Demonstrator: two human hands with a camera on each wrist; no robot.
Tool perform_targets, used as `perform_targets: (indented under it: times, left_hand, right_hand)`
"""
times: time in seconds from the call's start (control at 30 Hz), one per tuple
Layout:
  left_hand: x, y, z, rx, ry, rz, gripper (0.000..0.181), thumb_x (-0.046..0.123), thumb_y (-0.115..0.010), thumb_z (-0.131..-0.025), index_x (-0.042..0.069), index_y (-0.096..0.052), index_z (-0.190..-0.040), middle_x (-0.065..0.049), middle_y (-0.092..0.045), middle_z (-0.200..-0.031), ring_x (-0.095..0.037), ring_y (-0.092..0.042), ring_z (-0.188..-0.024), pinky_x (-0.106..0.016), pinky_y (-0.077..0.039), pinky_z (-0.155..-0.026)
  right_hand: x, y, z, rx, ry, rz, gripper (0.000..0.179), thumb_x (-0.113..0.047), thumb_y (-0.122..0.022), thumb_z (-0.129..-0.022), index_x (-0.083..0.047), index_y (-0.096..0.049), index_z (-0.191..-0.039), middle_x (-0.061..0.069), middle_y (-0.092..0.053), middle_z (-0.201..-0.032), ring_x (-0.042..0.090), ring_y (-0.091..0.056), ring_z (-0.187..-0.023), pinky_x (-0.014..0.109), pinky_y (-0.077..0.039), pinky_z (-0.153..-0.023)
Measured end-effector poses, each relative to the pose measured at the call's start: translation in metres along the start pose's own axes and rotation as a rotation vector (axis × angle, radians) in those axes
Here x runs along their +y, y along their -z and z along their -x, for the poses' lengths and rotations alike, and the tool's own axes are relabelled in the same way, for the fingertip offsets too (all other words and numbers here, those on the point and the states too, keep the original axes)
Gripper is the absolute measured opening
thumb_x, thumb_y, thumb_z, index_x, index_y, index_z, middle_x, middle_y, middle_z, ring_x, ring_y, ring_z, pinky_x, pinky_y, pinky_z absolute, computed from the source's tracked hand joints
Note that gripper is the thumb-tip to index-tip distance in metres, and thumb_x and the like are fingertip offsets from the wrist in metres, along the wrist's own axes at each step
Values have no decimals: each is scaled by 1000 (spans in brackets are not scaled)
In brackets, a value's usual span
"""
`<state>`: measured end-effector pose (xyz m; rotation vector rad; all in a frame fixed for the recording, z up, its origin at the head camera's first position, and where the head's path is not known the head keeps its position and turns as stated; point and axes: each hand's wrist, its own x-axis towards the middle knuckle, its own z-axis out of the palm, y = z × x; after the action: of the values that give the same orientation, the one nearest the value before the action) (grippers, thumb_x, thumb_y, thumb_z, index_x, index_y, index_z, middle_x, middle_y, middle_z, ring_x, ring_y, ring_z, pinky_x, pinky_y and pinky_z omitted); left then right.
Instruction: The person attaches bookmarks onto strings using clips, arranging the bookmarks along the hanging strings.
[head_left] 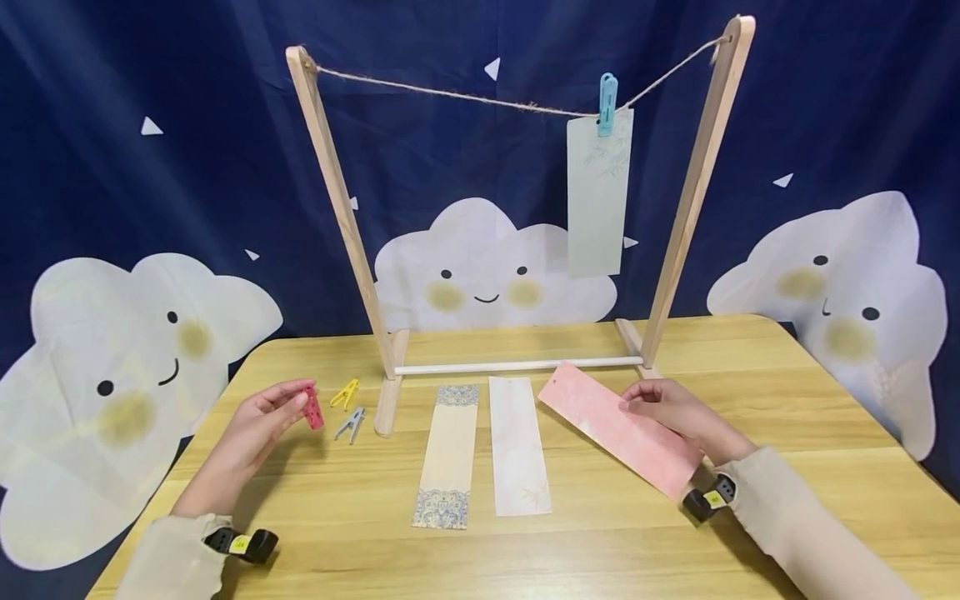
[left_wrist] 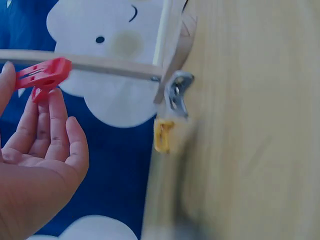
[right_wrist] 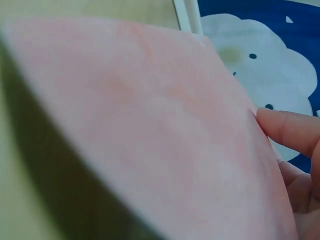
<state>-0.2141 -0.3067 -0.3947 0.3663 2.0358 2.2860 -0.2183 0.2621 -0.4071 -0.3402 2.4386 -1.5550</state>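
In the head view my left hand (head_left: 258,423) pinches a red clothespin (head_left: 312,407) above the table's left side. The left wrist view shows that red clothespin (left_wrist: 45,74) between thumb and fingertips. My right hand (head_left: 678,412) grips a pink paper card (head_left: 618,425) by its far long edge, thumb on top; the card is tilted, with a small hole at its upper left end. A pale green card (head_left: 596,208) hangs from the twine (head_left: 457,95), held by a blue clothespin (head_left: 607,104). Beside my left hand lie a yellow clothespin (head_left: 345,393) and a grey clothespin (head_left: 350,425).
A wooden frame (head_left: 337,200) with a white crossbar (head_left: 517,366) stands at the table's back. In front of it lie a cream card (head_left: 450,450) with blue patterned ends and a white card (head_left: 519,450). A dark blue cloud curtain (head_left: 420,33) hangs behind.
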Motion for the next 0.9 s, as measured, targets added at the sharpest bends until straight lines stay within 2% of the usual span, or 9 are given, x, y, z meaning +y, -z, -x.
perform_targets:
  times: [0.2,0.43,0.5,0.57,0.63,0.8,0.9]
  left_hand:
    - [13,-20,-13,16,59,-102,19,7,-57,-94,19,-67,-106,7,-66,-98,-4,-62,-88,-15,-49,-81]
    - [24,-44,-31,-39,47,-164,19,6,-56,-94,19,-64,-106,10,-67,-94,-3,-62,-86,-16,-48,-82]
    - [28,-51,-37,-37,61,-171,18,8,-57,-94,16,-63,-108,9,-67,-94,-3,-62,-87,-17,-48,-82]
    - [32,-59,-44,-30,78,-173,19,8,-58,-94,9,-60,-113,9,-66,-94,-3,-62,-87,-17,-49,-83]
    - [37,-66,-52,-17,90,-159,20,8,-59,-93,7,-60,-112,10,-66,-96,-2,-61,-89,-17,-49,-82]
    - [53,-82,-69,-5,32,-128,12,8,-60,-92,12,-64,-103,8,-67,-94,-3,-61,-86,-18,-49,-81]
    - [62,-92,-79,7,5,-147,14,11,-62,-92,10,-64,-106,10,-67,-93,-4,-61,-86,-19,-49,-81]
  right_hand:
    - [-12,2,0,47,5,-1,25,-7,-59,-92,14,-56,-105,-1,-58,-81,5,-52,-72,18,-46,-65]
    - [-27,-1,-6,89,12,-4,25,-9,-60,-92,11,-57,-105,-2,-57,-80,8,-48,-70,21,-41,-60]
    - [-30,-2,-9,88,32,-17,26,-8,-60,-91,13,-57,-106,-1,-58,-81,8,-50,-71,21,-42,-61]
    - [-32,-3,-12,98,27,-23,26,-10,-60,-91,12,-58,-106,-1,-59,-81,9,-51,-71,22,-43,-62]
    - [-34,-5,-15,110,17,-43,26,-11,-61,-91,11,-59,-105,-1,-59,-79,9,-51,-71,21,-44,-61]
    - [-41,-10,-22,122,11,-93,25,-13,-63,-91,8,-60,-103,-3,-59,-77,9,-51,-72,22,-44,-63]
    - [-46,-12,-26,122,24,-89,27,-15,-62,-91,8,-60,-104,-3,-59,-80,9,-51,-74,22,-45,-66]
